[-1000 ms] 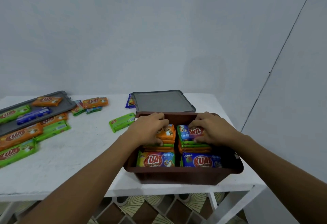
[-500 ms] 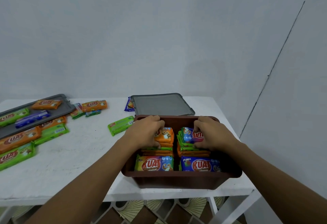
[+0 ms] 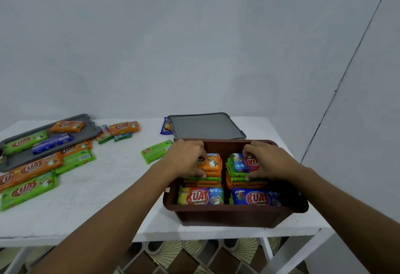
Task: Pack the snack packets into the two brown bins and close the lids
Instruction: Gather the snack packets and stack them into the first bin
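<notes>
Packets (image 3: 201, 195) in the bin (image 3: 227, 215) at the right end of the bench (image 3: 108, 187) have barely moved this past second, left hand (image 3: 186, 157) and right hand (image 3: 270, 161) still pinching the rear stacks (image 3: 213, 163), so settling continues; loose packets (image 3: 32, 167) and lid (image 3: 205, 125) wait outside.

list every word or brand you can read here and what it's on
"KUAT": yellow packet, front left in the brown bin.
"FLORA" and "KUAT": blue packet, front right.
"KUAT", upside down: packet stack gripped by the right hand.
Logo hidden: orange stack in the left hand.
Blurred logos, unreadable small print: loose packets on the table.
</notes>
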Demonstrator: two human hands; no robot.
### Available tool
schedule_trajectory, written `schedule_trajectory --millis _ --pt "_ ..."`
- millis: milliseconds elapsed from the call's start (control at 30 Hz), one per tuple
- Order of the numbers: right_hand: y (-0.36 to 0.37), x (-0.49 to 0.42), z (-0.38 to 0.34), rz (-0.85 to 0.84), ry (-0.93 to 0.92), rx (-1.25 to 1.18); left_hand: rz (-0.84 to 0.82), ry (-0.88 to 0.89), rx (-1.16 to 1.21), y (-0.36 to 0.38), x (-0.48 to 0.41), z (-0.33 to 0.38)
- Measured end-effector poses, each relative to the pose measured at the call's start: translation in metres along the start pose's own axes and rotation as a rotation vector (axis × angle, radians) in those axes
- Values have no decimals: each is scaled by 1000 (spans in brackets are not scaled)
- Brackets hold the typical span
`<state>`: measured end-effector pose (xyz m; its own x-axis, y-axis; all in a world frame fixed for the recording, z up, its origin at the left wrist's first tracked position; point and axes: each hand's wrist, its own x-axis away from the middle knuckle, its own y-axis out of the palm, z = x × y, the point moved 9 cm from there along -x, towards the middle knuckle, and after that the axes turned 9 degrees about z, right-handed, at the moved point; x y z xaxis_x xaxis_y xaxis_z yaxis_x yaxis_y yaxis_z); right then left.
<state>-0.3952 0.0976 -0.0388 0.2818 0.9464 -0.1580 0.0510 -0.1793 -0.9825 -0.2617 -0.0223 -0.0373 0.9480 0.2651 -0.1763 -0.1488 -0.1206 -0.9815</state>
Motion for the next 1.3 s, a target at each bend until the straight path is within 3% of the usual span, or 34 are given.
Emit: schedule_trajectory --millis 133,200,267,433,633,833,900,1000,1167,1300 --pt "-15 -11 -2 2 -15 -57 140 -28 333 -16 13 -24" --pt "-17 -14 -9 46 -27 -111 299 -69 386 -24 26 -46" --pt "-19 -16 -17 92 -43 -163 348 -101 381 -18 35 -65" --pt "-22 -64 -76 185 -97 -177 176 -190 266 26 75 -146" --pt "-9 -114 -134 195 -79 -188 39 -102 260 64 80 -177" --pt "18 -141 -172 5 77 -58 -54 44 164 101 58 -176" --pt "33 -142 -192 -120 72 110 4 56 175 101 59 -183" --pt "56 -144 -234 -173 97 125 115 40 204 100 69 -207" --pt "107 -142 -256 27 364 -142 251 -118 338 103 102 -261" --pt "133 -127 -240 165 529 -78 399 -240 384 90 125 -276"
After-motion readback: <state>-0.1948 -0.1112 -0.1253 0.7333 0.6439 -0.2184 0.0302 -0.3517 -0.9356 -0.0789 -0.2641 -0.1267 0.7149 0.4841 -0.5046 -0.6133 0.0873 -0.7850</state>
